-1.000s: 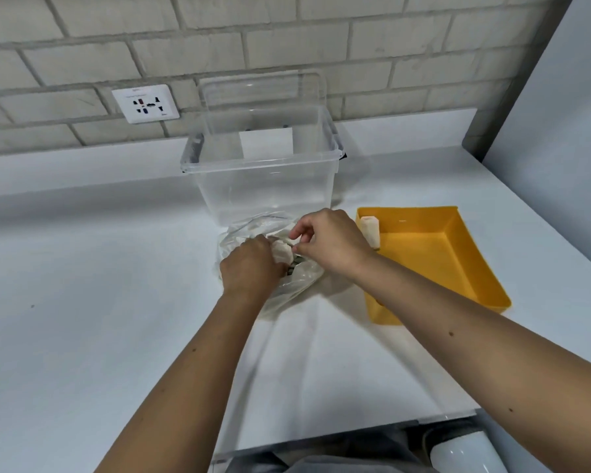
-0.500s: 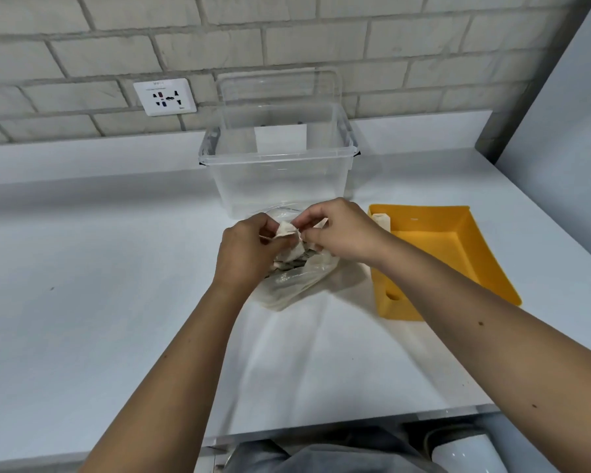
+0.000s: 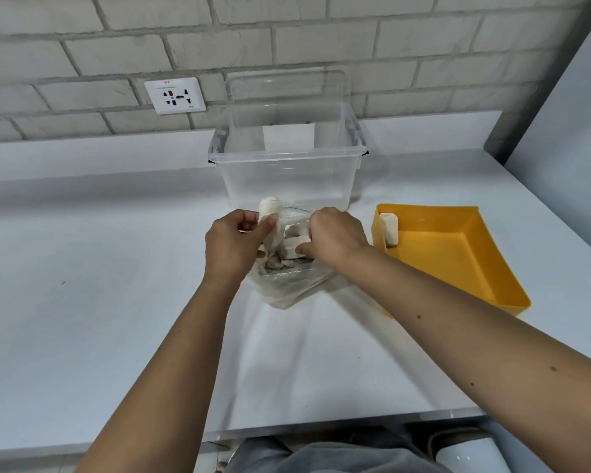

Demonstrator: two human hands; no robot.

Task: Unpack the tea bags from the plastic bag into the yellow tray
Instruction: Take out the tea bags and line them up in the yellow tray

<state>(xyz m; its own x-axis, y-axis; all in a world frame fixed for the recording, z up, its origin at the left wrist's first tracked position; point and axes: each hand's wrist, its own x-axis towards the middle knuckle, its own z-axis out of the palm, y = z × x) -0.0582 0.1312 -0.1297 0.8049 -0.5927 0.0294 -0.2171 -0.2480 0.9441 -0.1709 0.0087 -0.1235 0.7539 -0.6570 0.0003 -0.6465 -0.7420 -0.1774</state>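
Note:
A clear plastic bag (image 3: 287, 285) with several white tea bags inside sits on the white table, in front of me. My left hand (image 3: 232, 244) grips the bag's twisted upper edge (image 3: 269, 206) and holds it up. My right hand (image 3: 333, 235) reaches into the bag's mouth and pinches a white tea bag (image 3: 296, 249). The yellow tray (image 3: 458, 264) lies just right of the bag. One white tea bag (image 3: 389, 228) leans upright in the tray's far left corner.
A clear storage box (image 3: 287, 172) stands behind the plastic bag, its lid leaning on the brick wall. A wall socket (image 3: 174, 95) is up left. A grey panel closes the right side. The table's front edge runs below my forearms.
My left hand has lifted the bag's edge up and to the left, opening the mouth. My right hand has gone into the bag and taken hold of a tea bag.

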